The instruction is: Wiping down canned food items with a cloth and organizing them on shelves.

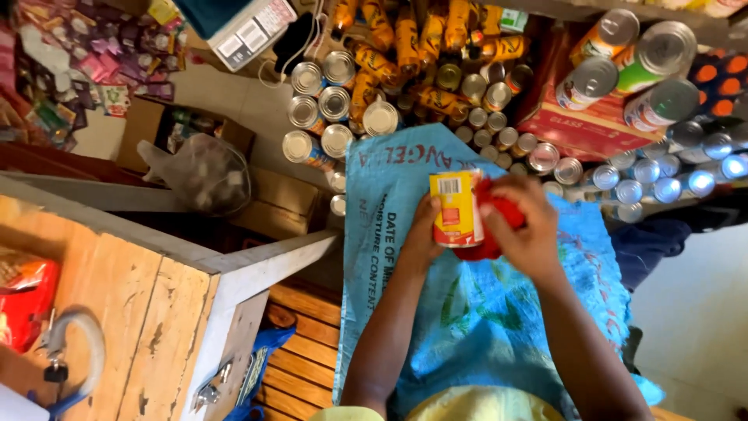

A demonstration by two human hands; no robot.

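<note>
Blue woven sack [467, 312] over my lap | above it, left hand [421, 238] closed round upright yellow can [456, 208] | right hand [526, 226] presses red cloth [499, 214] on can's right side | I see tins [327, 117] beyond sack.

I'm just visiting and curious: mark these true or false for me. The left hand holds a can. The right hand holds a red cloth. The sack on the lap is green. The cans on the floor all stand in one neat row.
1. The left hand holds a can: true.
2. The right hand holds a red cloth: true.
3. The sack is green: false, it is mostly blue.
4. The floor cans stand in one neat row: false, they are clustered and some lie tipped.
</note>
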